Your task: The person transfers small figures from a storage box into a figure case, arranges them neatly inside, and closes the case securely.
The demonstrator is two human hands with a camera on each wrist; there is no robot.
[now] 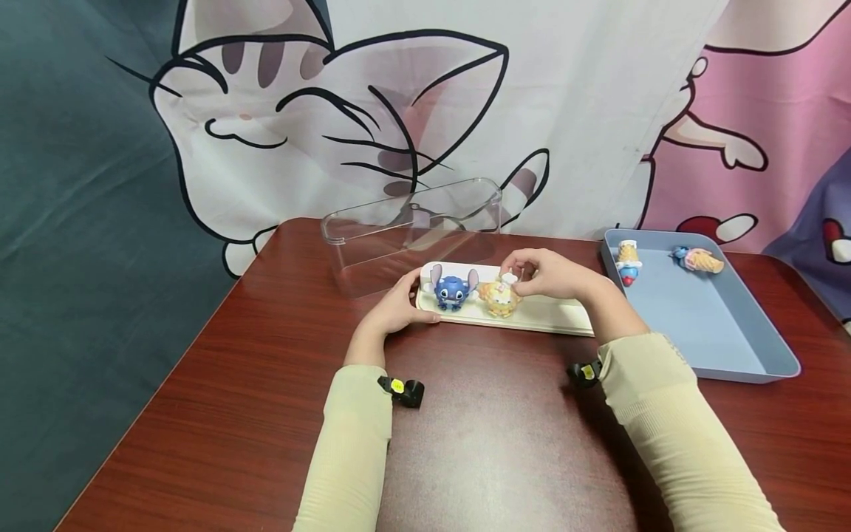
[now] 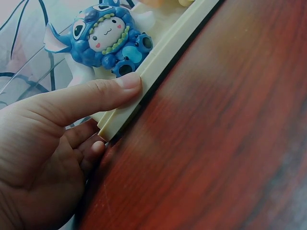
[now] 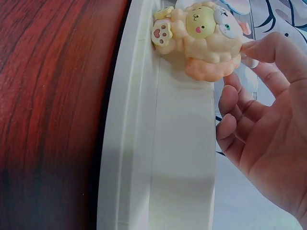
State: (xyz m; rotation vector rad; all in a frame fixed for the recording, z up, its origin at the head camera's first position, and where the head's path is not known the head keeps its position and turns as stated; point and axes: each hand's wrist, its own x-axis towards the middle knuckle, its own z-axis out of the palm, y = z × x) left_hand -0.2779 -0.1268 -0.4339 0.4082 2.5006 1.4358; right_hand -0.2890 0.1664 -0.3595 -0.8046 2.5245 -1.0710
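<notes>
A long cream display base (image 1: pixel 558 314) lies on the table. My left hand (image 1: pixel 397 307) grips its left end, with the thumb (image 2: pixel 127 88) along the front edge and the other fingers curled at the end. On the base near that hand stands a blue figurine (image 2: pixel 103 40) with big ears and a small white face. To its right stands a yellow-orange fluffy figurine (image 3: pixel 211 33), tilted sideways in the right wrist view. My right hand (image 1: pixel 548 273) pinches the top of this yellow figurine between thumb and fingertips. The base's right part is bare, partly behind my right forearm.
Behind the base, a clear plastic cover (image 1: pixel 337 241) stands close to the patterned curtain (image 1: pixel 572 89). At the right, a blue-grey tray (image 1: pixel 698 325) holds an ice-cream-cone-like figurine (image 1: pixel 628 262) and another blue-and-tan figurine (image 1: pixel 698 258). The table (image 1: pixel 266 384) is reddish wood.
</notes>
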